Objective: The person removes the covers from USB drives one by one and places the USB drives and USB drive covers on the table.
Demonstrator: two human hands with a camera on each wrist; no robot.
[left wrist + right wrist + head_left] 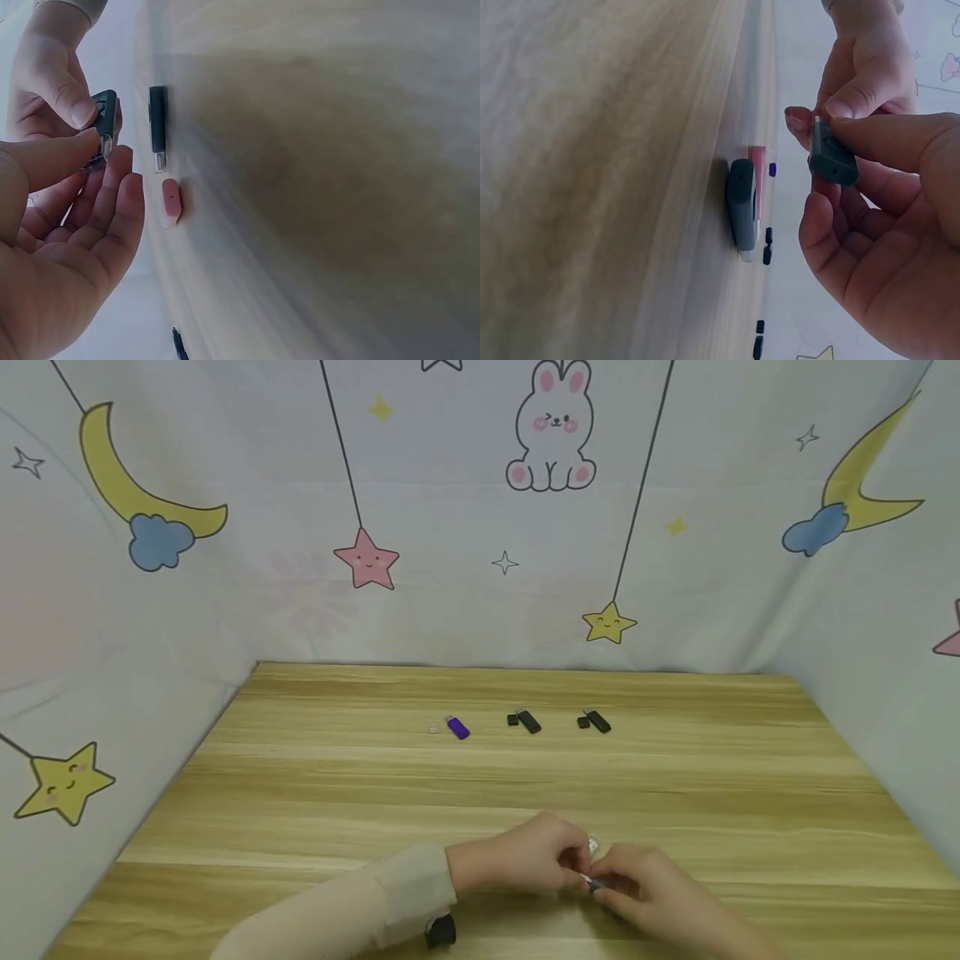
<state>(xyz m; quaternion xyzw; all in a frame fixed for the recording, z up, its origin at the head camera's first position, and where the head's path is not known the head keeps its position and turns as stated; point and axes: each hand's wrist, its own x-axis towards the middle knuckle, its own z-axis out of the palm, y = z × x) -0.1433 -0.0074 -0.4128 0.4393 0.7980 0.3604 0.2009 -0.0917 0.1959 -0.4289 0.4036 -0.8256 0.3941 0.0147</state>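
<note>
The fingers of your left hand pinch the plug end of the dark USB stick, held above the worktop; those of your right hand clamp its body. Risk: the left hold is small, so a slip could drop the stick beside the pink item. Fingertips cover much of the plug; whether a cap sits there, you cannot tell.

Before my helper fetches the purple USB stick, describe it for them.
Find the wooden table, then the USB-stick row near its far edge, before the patterned backdrop. In the head view, the purple USB stick is leftmost, beside a small clear cap; its neighbours, two black USB sticks, have black caps.
</note>
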